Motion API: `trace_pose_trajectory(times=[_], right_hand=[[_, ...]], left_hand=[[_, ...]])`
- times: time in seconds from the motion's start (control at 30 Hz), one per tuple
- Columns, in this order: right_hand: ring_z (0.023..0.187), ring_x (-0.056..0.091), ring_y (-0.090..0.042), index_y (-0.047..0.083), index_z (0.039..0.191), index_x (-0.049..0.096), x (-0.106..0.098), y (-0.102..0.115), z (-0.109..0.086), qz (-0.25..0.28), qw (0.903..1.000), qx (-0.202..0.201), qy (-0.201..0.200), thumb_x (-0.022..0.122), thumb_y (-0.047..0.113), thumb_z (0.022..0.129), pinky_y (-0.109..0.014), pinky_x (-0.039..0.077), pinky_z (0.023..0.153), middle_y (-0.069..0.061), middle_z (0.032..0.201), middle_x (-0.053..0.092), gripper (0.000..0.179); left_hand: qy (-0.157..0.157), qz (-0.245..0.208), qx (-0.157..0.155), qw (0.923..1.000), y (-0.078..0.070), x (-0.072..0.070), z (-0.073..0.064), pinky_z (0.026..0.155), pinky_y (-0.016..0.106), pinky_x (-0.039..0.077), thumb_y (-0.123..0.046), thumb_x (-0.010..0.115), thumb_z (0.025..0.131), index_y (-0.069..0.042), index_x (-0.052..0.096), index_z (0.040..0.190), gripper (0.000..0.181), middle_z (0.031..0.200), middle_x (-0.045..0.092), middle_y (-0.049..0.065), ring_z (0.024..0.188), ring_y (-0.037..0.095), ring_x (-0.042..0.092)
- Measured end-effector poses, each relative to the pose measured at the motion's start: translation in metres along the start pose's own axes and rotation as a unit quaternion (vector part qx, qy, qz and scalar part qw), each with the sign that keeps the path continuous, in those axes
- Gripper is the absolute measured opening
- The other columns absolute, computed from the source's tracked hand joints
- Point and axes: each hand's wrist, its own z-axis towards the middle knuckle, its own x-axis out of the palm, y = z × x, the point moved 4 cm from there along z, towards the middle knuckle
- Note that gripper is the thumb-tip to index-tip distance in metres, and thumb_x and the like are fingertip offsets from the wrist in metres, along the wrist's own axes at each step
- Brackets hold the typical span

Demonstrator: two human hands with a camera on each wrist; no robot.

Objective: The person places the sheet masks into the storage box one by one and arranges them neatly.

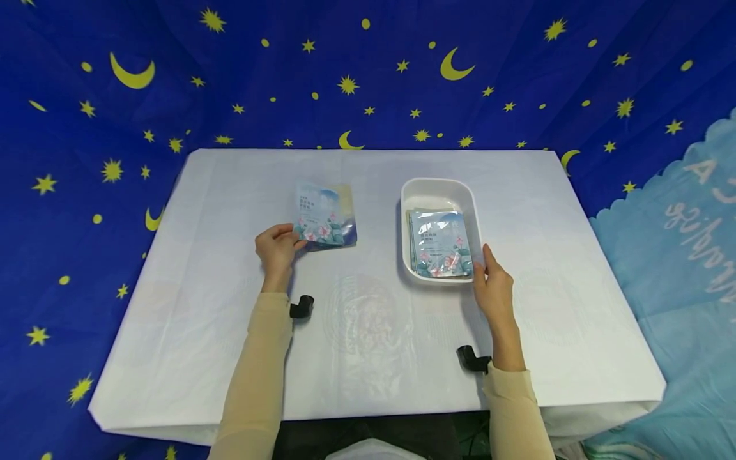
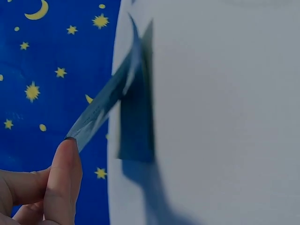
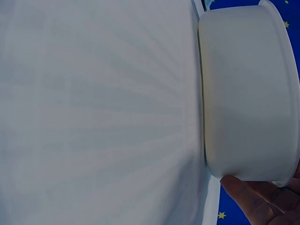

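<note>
The left hand [image 1: 277, 250] pinches the lower left corner of a light blue sachet [image 1: 317, 214] printed with pink flowers. In the left wrist view this sachet [image 2: 101, 105] slants up off a darker stack [image 2: 137, 126] on the table. Part of a sachet underneath [image 1: 347, 199] shows along its right side. The right hand [image 1: 496, 291] grips the front right side of a white plastic tub [image 1: 437, 184], with fingers [image 3: 243, 192] against its wall. Several matching sachets [image 1: 441, 246] lie stacked inside the tub, the top one face up.
A white cloth covers the table [image 1: 368, 358], and the tub stands right of its middle. Dark mounts [image 1: 473, 360] stick out from both wrists. Behind the table hangs a blue curtain [image 1: 391, 83] with yellow moons and stars; a light blue cloth [image 1: 678, 255] hangs at right.
</note>
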Motion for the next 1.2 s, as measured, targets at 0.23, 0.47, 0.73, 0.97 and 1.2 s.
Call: trace_pose_trajectory(times=[0.23,0.47,0.73,0.97,1.2], right_hand=[[0.109,0.06,-0.05,-0.009,0.144,0.038,0.0,-0.001,0.0,0.0,1.0,-0.001,0.001,0.048,0.005,0.099,-0.058,0.053,0.086,-0.036,0.131,0.053,0.048],[0.108,0.06,-0.05,-0.01,0.144,0.039,-0.001,-0.001,0.0,-0.001,1.0,-0.006,0.001,0.049,0.005,0.099,-0.058,0.053,0.086,-0.036,0.132,0.053,0.048],[0.106,0.061,-0.05,-0.01,0.143,0.04,-0.002,0.0,0.0,-0.004,0.9999,-0.008,-0.005,0.049,0.005,0.099,-0.058,0.053,0.084,-0.036,0.129,0.054,0.048],[0.106,0.061,-0.051,-0.01,0.142,0.041,-0.001,-0.001,0.0,-0.005,0.9999,-0.012,-0.009,0.049,0.003,0.099,-0.059,0.052,0.087,-0.035,0.131,0.053,0.046],[0.107,0.061,-0.05,-0.009,0.143,0.041,-0.001,0.001,0.0,-0.007,0.9999,-0.01,-0.009,0.049,0.004,0.099,-0.059,0.052,0.086,-0.035,0.131,0.054,0.046]], left_hand=[[0.016,-0.037,0.026,0.9988,-0.019,0.011,-0.014,0.07,0.022,0.061,0.012,0.06,0.088,0.013,0.064,0.112,0.024,0.086,0.061,0.004,0.076,0.013,0.063],[0.058,-0.087,0.039,0.9937,-0.035,0.032,-0.034,0.069,0.024,0.062,0.014,0.06,0.088,0.015,0.063,0.111,0.023,0.078,0.059,0.002,0.07,0.01,0.063],[0.129,-0.116,0.041,0.984,-0.041,0.074,-0.062,0.067,0.025,0.062,0.016,0.061,0.087,0.019,0.063,0.108,0.021,0.078,0.06,0.009,0.066,0.011,0.063],[0.181,-0.119,0.013,0.9761,-0.021,0.124,-0.089,0.065,0.026,0.062,0.02,0.06,0.084,0.021,0.063,0.105,0.021,0.076,0.061,0.009,0.065,0.011,0.064],[0.203,-0.084,-0.016,0.9754,0.004,0.156,-0.108,0.069,0.03,0.063,0.017,0.06,0.086,0.018,0.065,0.106,0.021,0.076,0.058,0.007,0.066,0.01,0.062]])
